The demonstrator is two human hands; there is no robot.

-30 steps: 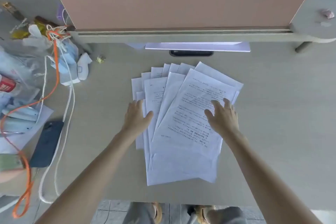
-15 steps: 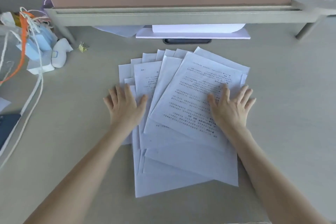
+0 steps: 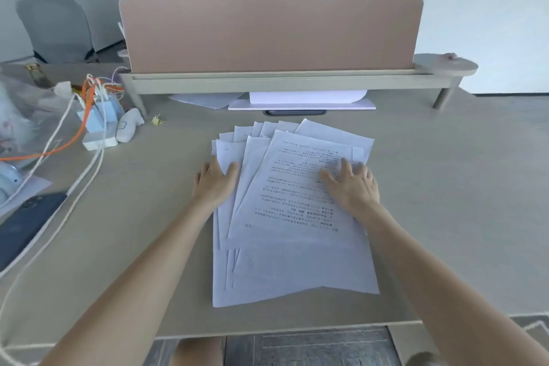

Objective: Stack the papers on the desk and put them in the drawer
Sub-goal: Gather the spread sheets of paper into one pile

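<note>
Several white printed papers (image 3: 291,196) lie fanned out in the middle of the beige desk (image 3: 445,187), their upper corners splayed and the top sheet tilted to the right. My left hand (image 3: 215,181) lies flat at the fan's left edge, thumb on the sheets. My right hand (image 3: 352,184) rests flat on the right side of the top sheet with fingers spread. Neither hand grips a sheet. No drawer is in view.
A pink divider panel (image 3: 273,33) stands on a low shelf (image 3: 282,82) at the back, with more white paper (image 3: 303,99) under it. On the left lie white and orange cables (image 3: 74,140), chargers, a dark phone (image 3: 26,226) and plastic bags. A grey chair (image 3: 56,27) stands far left.
The view has tilted up, showing the whole divider and the room behind. Both hands have stayed on the fan's sides and the sheets look a little more drawn together.
</note>
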